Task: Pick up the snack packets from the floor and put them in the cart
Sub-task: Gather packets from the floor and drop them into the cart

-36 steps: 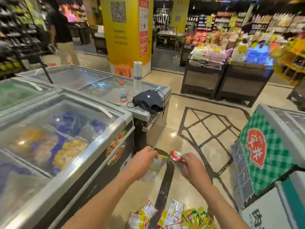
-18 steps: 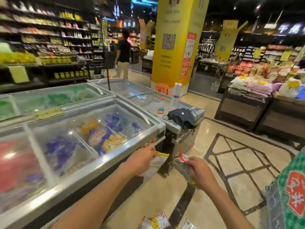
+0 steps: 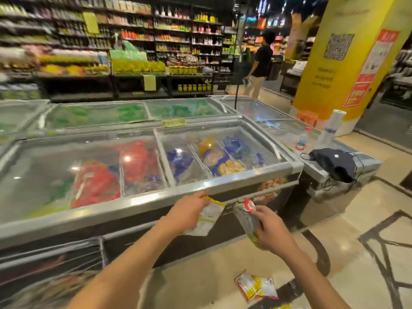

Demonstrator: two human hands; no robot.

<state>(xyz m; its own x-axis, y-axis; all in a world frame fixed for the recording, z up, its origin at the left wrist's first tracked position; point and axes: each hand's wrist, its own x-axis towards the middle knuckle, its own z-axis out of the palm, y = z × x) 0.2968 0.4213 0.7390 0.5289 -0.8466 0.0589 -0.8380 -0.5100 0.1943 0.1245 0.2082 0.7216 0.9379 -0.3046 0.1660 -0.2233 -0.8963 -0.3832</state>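
Your view swung left since 1 s ago; freezer point(image 3: 156, 198) now ahead | L hand point(image 3: 189, 210) pinches yellow-edged packet point(image 3: 209, 218), R hand point(image 3: 273, 231) grips red-topped packet point(image 3: 246, 216) | more packets point(image 3: 256, 285) on floor point(image 3: 196, 286), near right | prob light, crinkly, slick: take by sealed edge

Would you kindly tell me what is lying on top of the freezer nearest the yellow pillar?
A dark bag with a cord, a red-capped bottle and a white roll. The bag hides the corner of the freezer lid beneath it.
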